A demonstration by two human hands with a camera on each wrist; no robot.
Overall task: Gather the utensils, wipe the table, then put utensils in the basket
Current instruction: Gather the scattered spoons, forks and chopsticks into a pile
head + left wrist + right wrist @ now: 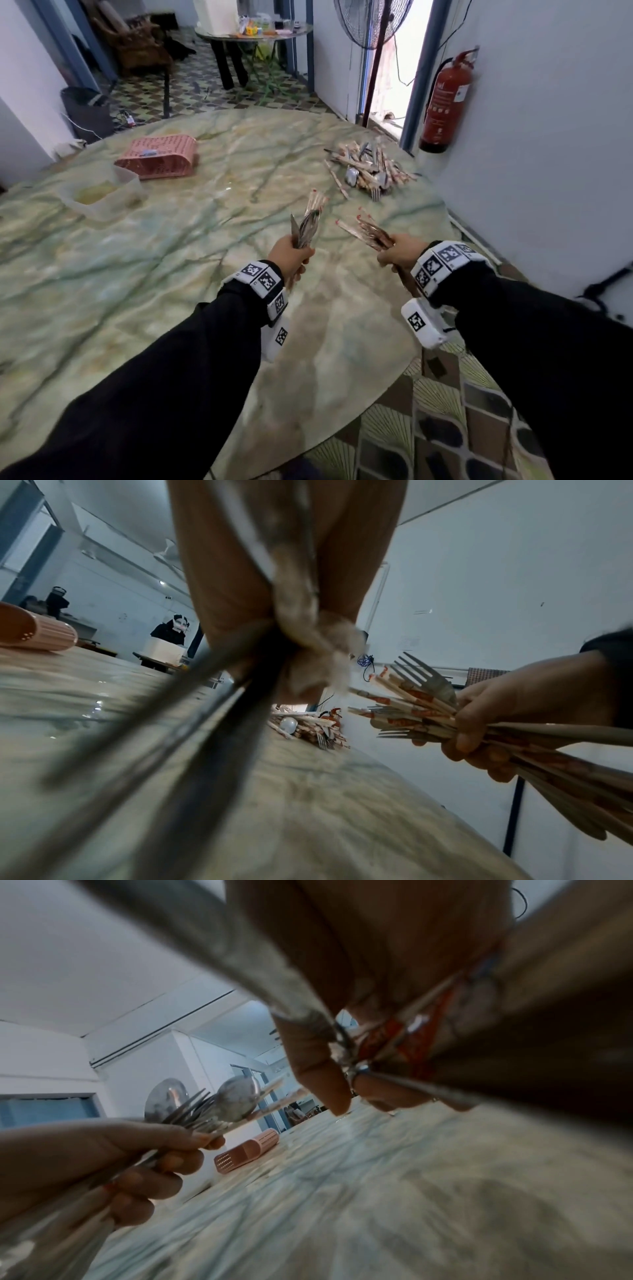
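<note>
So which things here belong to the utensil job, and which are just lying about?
Job:
left hand gripping a utensil bundle
right hand gripping another bundle
utensil pile
pink basket, on its side
table

Lying about:
plastic tub
fire extinguisher
fan

The marble table (pixel 171 274) bears a pink basket (pixel 158 156), a clear tub (pixel 102 195) and a utensil pile (pixel 368 168).

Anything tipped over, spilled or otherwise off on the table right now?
Yes: the pink basket lies tipped on its side at the far left of the table, not upright. Small wet glints show mid-table.
</note>
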